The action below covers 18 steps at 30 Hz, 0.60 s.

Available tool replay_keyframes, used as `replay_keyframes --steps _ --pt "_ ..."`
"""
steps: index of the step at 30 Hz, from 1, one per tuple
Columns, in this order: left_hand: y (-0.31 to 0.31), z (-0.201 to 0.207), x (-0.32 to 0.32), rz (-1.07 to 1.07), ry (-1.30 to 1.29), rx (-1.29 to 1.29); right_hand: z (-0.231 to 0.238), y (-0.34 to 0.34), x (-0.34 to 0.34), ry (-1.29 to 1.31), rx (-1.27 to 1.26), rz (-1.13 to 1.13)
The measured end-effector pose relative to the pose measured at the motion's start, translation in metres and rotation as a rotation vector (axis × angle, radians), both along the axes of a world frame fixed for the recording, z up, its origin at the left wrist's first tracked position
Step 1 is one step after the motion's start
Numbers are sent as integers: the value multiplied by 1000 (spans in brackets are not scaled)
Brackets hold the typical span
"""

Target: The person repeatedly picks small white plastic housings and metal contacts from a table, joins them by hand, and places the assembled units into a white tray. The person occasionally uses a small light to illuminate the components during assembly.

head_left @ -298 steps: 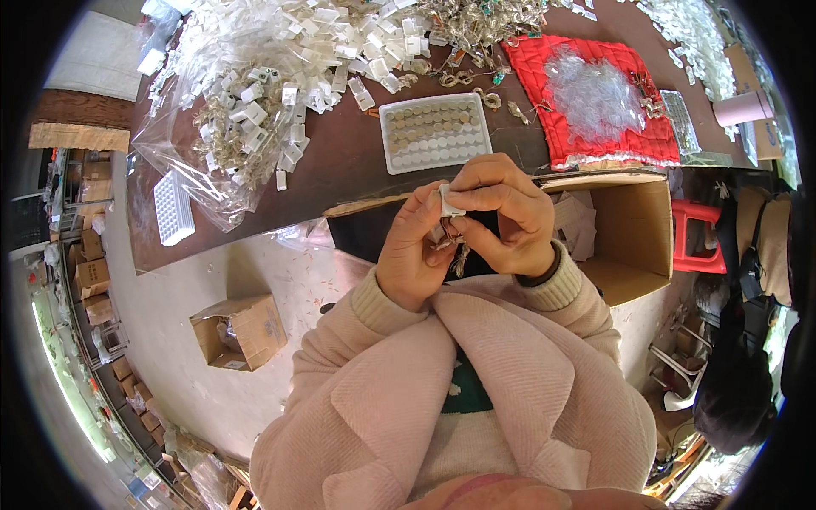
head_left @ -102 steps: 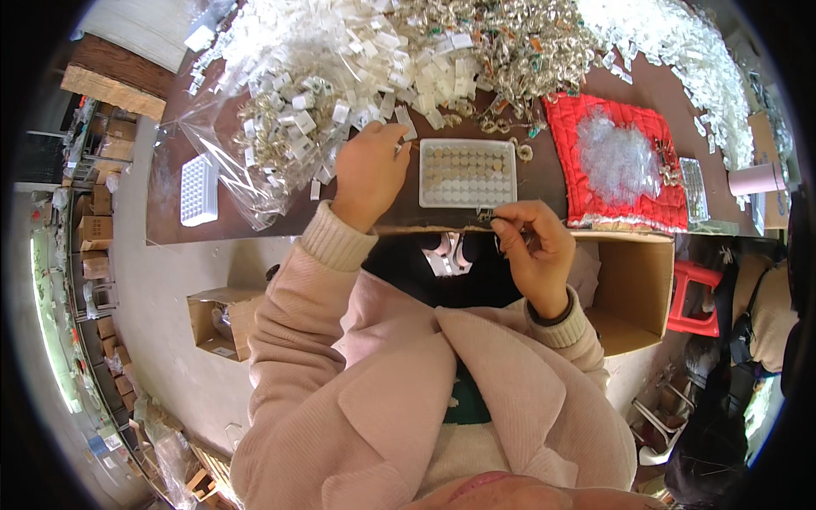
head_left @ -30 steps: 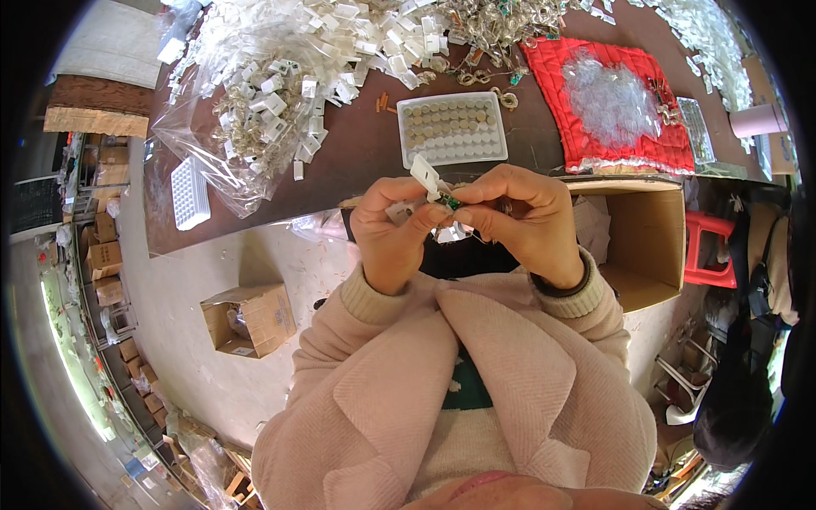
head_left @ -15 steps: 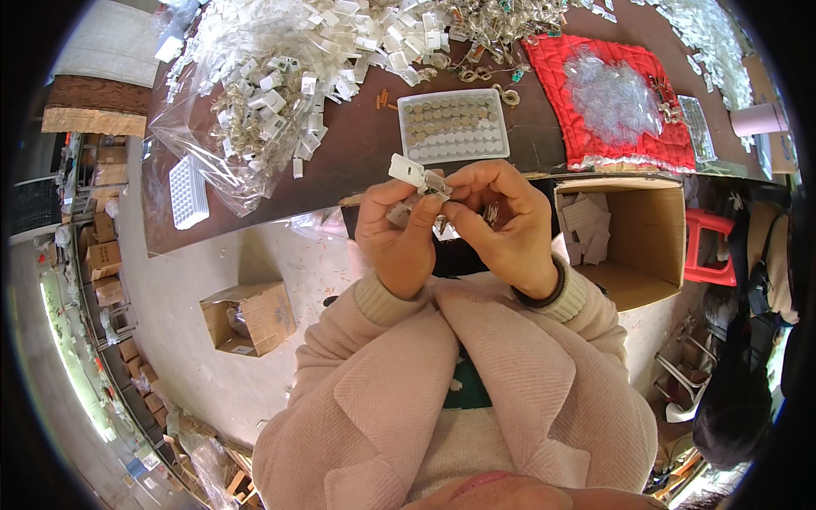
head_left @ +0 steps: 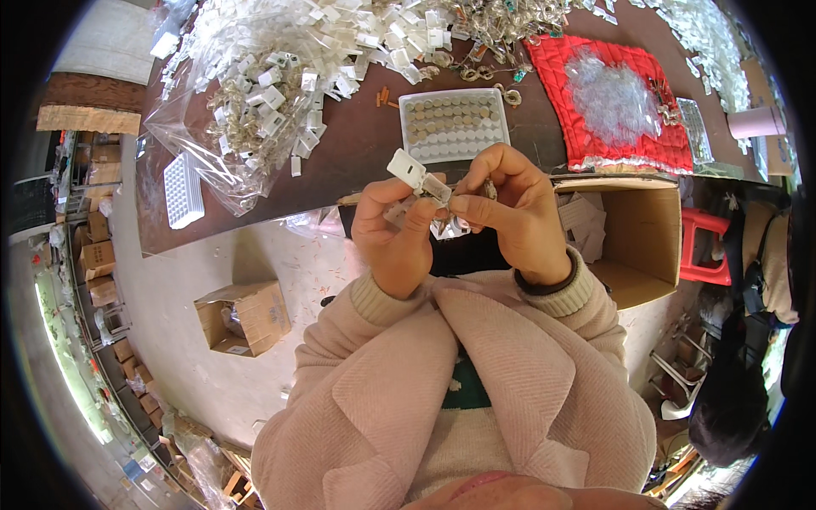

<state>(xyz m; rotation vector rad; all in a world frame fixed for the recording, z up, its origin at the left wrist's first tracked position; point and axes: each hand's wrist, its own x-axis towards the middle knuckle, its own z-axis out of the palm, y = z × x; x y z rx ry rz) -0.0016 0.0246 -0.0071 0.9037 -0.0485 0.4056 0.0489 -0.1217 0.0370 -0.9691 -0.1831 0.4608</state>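
Observation:
Both hands are raised close together in front of my chest, just short of the table edge. My left hand is closed on a small white plastic battery case, whose flap stands up above the fingers. My right hand is closed too, its thumb and finger pinching at the case's right side. Between its fingers shows a coil of thin wire, partly hidden. Beyond the hands lies a white tray with rows of round coin cells.
Battery cases with wires pile up at the table's far left. A red cloth with clear plastic pieces lies at right. White cell trays sit near the left edge. An open cardboard box is right of my hands, beside a red stool.
My right hand has turned, and its fingers have shifted, bringing the wire coil more into sight. The left hand keeps the case, nearly in place. The view has shifted slightly.

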Motion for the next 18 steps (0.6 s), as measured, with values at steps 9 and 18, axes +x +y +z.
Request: replay_keyframes --steps 9,18 --pt "10 -10 1 -106 116 -125 -13 12 -16 -738 -653 -298" --pt "27 -22 4 -248 373 -195 -36 -5 37 -836 -988 -495"
